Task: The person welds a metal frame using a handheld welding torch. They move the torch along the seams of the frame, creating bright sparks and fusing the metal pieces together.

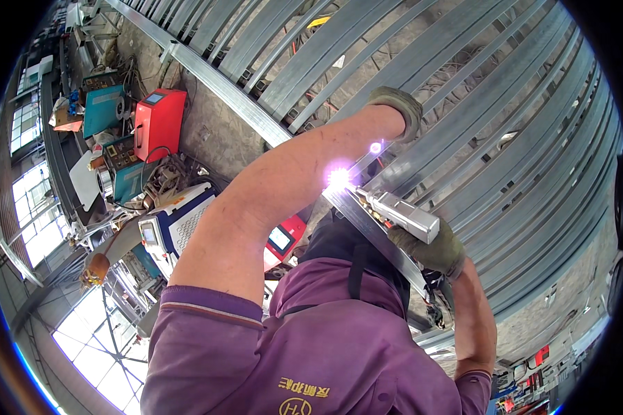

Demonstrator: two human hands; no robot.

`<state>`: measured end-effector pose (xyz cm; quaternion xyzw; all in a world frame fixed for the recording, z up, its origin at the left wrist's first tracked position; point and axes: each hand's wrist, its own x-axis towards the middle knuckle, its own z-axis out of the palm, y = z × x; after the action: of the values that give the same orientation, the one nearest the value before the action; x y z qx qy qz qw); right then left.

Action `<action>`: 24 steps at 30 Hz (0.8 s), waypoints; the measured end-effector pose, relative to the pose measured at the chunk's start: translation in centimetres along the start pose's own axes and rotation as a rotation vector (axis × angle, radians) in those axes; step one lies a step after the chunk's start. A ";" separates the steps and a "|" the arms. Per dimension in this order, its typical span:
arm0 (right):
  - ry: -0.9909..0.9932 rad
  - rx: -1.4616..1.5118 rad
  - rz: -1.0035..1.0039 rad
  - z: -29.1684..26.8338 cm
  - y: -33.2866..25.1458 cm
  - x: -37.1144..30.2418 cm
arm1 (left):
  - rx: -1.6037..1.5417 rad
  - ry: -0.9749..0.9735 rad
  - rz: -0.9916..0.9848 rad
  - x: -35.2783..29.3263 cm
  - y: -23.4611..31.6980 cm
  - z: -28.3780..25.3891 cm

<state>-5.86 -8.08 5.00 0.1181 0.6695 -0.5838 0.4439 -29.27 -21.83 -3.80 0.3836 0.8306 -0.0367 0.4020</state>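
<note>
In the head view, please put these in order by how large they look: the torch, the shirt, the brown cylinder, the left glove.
1. Shirt, clearly largest.
2. Torch and left glove: close in size, so not ranked.
3. Brown cylinder, smallest.

Text check: main legible print is on the purple work shirt (353, 353), a short row of yellow characters (303, 387) across the chest, with a round yellow emblem (295, 407) just below it, letters inside the ring, its bottom cut by the picture edge. Lit screens on the upper red machine (160, 128), the lower red machine (294, 232) and the white-and-blue unit (176, 225) are too small to read. Same for the dark front panel of the upper teal box (104, 111), any markings there too fine to make out
</note>
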 end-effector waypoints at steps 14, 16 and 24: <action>0.007 0.026 -0.030 0.0 0.2 -0.4 | 0.033 -0.017 -0.007 -0.1 0.0 0.2; 0.016 0.006 -0.039 0.0 0.3 -0.4 | 0.025 -0.011 -0.011 0.0 -0.1 0.4; 0.010 0.018 0.019 -0.2 0.5 -0.5 | 0.013 -0.002 -0.039 0.0 0.0 0.4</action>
<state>-5.31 -7.57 4.97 0.1315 0.6652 -0.5850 0.4451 -29.08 -21.99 -4.05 0.3700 0.8372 -0.0503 0.3995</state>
